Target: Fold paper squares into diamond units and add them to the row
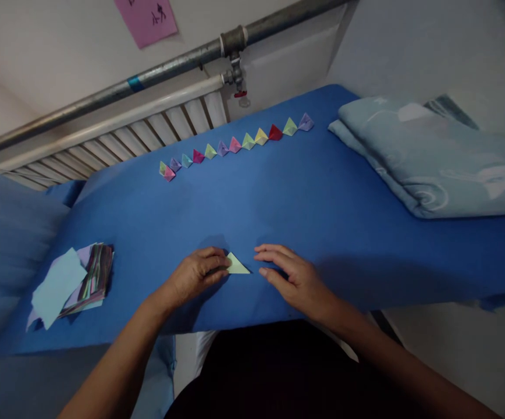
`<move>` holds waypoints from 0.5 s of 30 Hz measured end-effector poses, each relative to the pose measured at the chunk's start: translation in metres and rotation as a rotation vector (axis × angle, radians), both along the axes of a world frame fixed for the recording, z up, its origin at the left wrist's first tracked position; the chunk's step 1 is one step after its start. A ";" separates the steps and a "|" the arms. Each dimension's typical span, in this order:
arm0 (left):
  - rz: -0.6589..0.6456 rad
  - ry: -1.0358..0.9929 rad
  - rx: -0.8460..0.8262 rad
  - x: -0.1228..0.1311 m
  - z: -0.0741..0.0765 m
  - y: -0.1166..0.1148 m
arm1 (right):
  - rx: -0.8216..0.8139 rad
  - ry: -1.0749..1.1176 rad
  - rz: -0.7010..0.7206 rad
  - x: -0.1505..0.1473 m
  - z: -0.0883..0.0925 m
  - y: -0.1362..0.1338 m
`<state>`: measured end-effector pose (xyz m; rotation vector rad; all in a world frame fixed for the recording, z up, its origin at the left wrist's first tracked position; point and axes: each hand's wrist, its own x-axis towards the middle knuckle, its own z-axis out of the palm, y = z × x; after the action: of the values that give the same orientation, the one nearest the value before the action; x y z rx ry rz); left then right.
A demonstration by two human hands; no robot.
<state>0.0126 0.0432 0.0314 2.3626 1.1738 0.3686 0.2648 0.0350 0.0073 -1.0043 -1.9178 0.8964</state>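
1. Blue surface [217,203] bears a row of folded papers [235,145]
2. Left hand [198,269] pinches pale triangle [237,266] near front edge
3. Right hand [294,276] apart, fingers spread, beside triangle's tip

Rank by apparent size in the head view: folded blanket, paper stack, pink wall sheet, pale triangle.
Folded blanket
Paper stack
Pink wall sheet, cut by the frame
Pale triangle, partly covered by the left hand
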 end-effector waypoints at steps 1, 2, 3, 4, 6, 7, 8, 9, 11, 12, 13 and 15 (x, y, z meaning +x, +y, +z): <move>0.007 -0.001 0.000 0.000 0.000 0.000 | 0.019 -0.046 0.005 -0.002 0.001 0.000; 0.012 -0.001 0.002 0.000 0.000 0.000 | 0.036 -0.102 0.012 -0.005 0.002 0.000; 0.017 -0.003 0.006 0.000 -0.001 -0.001 | 0.048 -0.163 0.022 -0.007 0.003 0.001; 0.020 -0.004 0.012 0.000 -0.001 -0.001 | 0.055 -0.220 0.033 -0.010 0.004 0.001; 0.020 -0.007 0.023 0.000 -0.001 -0.001 | 0.066 -0.309 0.051 -0.016 0.006 0.002; 0.021 -0.006 0.026 0.000 -0.001 -0.002 | 0.076 -0.337 0.058 -0.019 0.006 0.003; 0.024 -0.004 0.028 0.001 -0.001 -0.002 | 0.086 -0.358 0.064 -0.021 0.006 0.003; 0.028 -0.003 0.031 0.001 -0.001 -0.002 | 0.096 -0.371 0.065 -0.023 0.006 0.003; 0.033 0.000 0.035 0.001 -0.002 -0.003 | 0.106 -0.379 0.052 -0.027 0.005 0.002; 0.035 0.001 0.037 0.001 -0.002 -0.003 | 0.106 -0.372 0.041 -0.028 0.004 0.002; 0.038 0.002 0.040 0.001 -0.002 -0.004 | 0.102 -0.361 0.031 -0.029 0.003 0.002; 0.049 0.005 0.044 0.000 -0.003 -0.004 | 0.092 -0.329 0.015 -0.031 0.002 0.001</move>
<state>0.0131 0.0387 0.0283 2.3773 1.2399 0.4090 0.2342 0.0359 0.0090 -1.1387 -2.2196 0.6752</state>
